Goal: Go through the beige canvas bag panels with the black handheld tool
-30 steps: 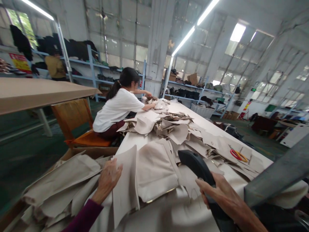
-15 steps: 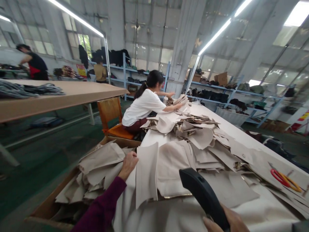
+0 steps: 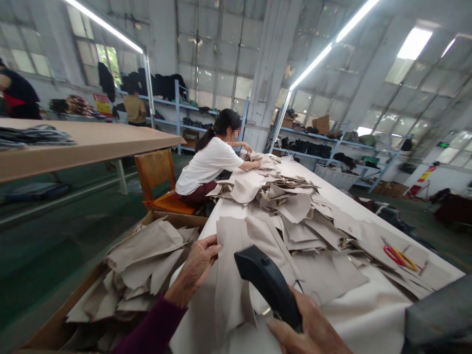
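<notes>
Further up the long surface (image 3: 354,206) there's a person in a white shirt (image 3: 210,164) sitting on a wooden chair (image 3: 158,177), bent over a messy heap of beige cut pieces (image 3: 283,196). Red and yellow scissors (image 3: 400,256) lie off to the right side. Cardboard box (image 3: 55,324) on the green floor (image 3: 55,231) is stuffed with more scraps. Blue shelves (image 3: 317,142) along the back wall, and another bare tabletop (image 3: 92,145) on the left.

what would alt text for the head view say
A person's left hand grips a beige fabric piece at a long table's edge while the right hand holds a black handle. More pieces fill a cardboard box at left; a co-worker sits farther along.
</notes>
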`<state>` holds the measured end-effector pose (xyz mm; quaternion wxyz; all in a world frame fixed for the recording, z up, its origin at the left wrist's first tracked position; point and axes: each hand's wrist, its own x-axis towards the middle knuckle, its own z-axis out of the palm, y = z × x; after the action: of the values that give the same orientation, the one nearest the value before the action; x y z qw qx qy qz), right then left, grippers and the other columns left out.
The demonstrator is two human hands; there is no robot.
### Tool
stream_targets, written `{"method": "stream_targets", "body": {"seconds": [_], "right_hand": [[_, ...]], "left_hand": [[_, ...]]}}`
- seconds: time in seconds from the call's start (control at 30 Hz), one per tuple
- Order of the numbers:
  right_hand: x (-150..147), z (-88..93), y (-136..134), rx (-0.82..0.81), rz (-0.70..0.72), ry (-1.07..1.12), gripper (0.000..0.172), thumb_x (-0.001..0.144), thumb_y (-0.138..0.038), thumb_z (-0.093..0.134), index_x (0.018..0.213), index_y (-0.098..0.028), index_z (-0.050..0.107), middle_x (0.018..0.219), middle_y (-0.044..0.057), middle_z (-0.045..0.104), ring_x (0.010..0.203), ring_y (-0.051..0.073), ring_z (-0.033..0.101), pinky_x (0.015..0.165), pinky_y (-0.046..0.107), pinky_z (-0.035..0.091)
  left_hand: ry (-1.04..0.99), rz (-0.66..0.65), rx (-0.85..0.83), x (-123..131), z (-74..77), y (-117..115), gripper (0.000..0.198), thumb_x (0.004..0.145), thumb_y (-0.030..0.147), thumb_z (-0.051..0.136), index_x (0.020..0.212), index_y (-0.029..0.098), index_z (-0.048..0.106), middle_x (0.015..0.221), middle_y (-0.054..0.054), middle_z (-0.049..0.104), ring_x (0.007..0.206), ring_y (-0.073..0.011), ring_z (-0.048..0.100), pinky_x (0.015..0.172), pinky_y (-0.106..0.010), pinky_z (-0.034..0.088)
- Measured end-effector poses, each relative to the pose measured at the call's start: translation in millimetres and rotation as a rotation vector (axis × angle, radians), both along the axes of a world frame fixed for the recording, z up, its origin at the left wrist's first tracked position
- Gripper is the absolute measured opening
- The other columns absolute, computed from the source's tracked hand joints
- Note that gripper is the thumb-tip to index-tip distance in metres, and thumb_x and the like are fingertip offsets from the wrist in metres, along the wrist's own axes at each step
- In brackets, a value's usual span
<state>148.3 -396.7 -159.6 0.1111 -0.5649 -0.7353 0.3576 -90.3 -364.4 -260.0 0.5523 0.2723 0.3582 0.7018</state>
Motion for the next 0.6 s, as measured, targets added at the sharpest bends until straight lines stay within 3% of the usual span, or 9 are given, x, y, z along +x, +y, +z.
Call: {"method": "stream_targets", "body": {"seconds": [0.13,0.3,0.4,0.5,0.6], "right_hand": [[-16.0,15.8,-8.2,-0.162,0.132,0.092,0.036,0.080,-0.037,0.051,0.108,-0.014,0.051,0.066,0.001,0.058,0.056,0.015,0.058,0.053,0.024,0.047],[-16.6,20.4,-14.1,-0.041,0.144,0.161,0.034,0.080,-0.036,0.055,0.105,-0.014,0.050,0.061,-0.002,0.055,0.053,0.013,0.056,0.051,0.022,0.044],[-8.9,23.2,-17.2,0.029,0.146,0.185,0.025,0.081,-0.037,0.054,0.091,-0.014,0.051,0.059,-0.002,0.056,0.049,0.011,0.053,0.047,0.021,0.042],[8.8,33.9,-24.7,0.063,0.146,0.232,0.024,0.083,-0.039,0.052,0.083,-0.015,0.052,0.057,-0.002,0.056,0.048,0.010,0.051,0.044,0.019,0.039],[38.4,48.4,-37.3,0.130,0.047,0.232,0.028,0.084,-0.042,0.051,0.080,-0.015,0.053,0.055,-0.002,0.054,0.047,0.010,0.049,0.042,0.019,0.036]], "left_hand": [[-0.001,-0.055,0.047,18.3,17.9,-21.6,0.031,0.066,0.015,0.064,0.097,0.014,0.068,0.086,-0.005,0.068,0.080,-0.0167,0.060,0.068,-0.022,0.044],[0.063,-0.082,0.095,47.3,24.5,-47.1,0.028,0.070,0.015,0.061,0.098,0.015,0.068,0.089,-0.003,0.067,0.077,-0.0145,0.057,0.068,-0.021,0.043],[0.070,-0.081,0.056,60.3,20.8,-57.9,0.026,0.070,0.013,0.058,0.093,0.015,0.068,0.084,-0.002,0.067,0.069,-0.0108,0.055,0.063,-0.019,0.042],[0.039,-0.013,0.006,56.2,20.3,-58.1,0.025,0.061,0.011,0.059,0.085,0.012,0.067,0.075,-0.001,0.066,0.062,-0.0092,0.052,0.060,-0.018,0.042],[0.017,0.089,-0.031,34.0,31.6,-45.7,0.026,0.051,0.009,0.058,0.076,0.010,0.063,0.067,-0.001,0.063,0.058,-0.0102,0.052,0.056,-0.019,0.043]]}}
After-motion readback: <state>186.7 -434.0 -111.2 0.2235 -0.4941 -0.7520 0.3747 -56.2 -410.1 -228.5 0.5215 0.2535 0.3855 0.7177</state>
